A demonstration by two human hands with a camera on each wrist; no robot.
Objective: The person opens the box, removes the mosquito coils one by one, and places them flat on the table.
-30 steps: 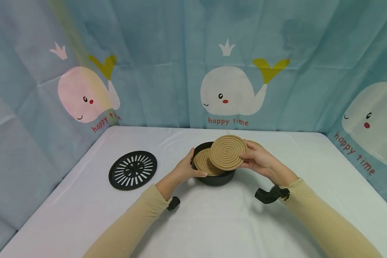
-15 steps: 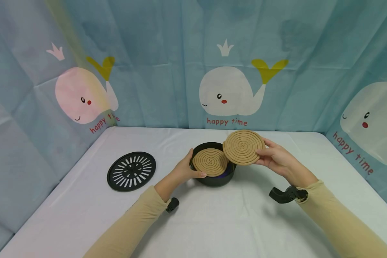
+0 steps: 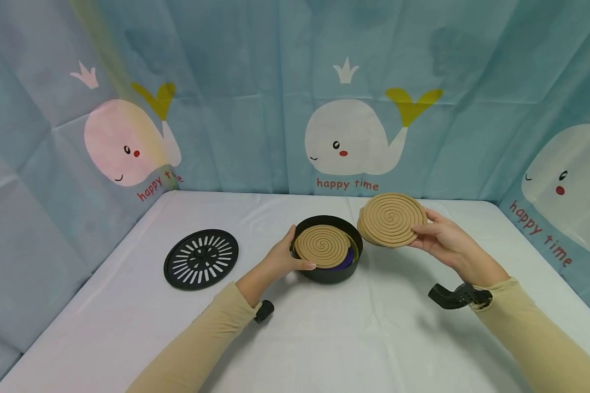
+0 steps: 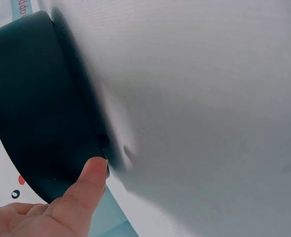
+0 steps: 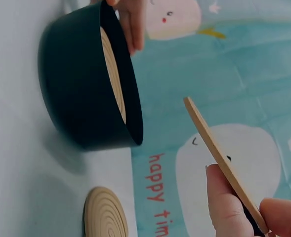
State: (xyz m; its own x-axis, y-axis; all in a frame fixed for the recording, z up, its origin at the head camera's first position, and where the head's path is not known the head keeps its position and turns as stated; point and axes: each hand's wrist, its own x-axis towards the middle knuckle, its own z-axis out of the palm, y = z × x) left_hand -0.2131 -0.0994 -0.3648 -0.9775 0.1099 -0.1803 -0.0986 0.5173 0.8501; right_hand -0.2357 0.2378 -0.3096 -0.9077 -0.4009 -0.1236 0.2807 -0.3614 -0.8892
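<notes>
A tan spiral mosquito coil (image 3: 392,219) is pinched at its right edge between the thumb and fingers of my right hand (image 3: 444,240), raised above the table. In the right wrist view this coil appears edge-on, tilted. Partly behind it, another mosquito coil (image 5: 105,215) lies on the table right of the round black pot (image 3: 328,275). My left hand (image 3: 277,259) grips the pot's left side, thumb at the front rim. A further mosquito coil (image 3: 321,245) lies inside, over something purple (image 3: 345,261) and a yellowish edge, both mostly hidden.
A round black slotted lid (image 3: 201,259) lies flat on the white-covered table (image 3: 324,338), left of the pot. Behind the table hangs a blue curtain (image 3: 236,136) printed with whales.
My right hand has carried its mosquito coil rightward, from over the pot to beside it, exposing the coil and purple inside. The left hand stays at the pot.
</notes>
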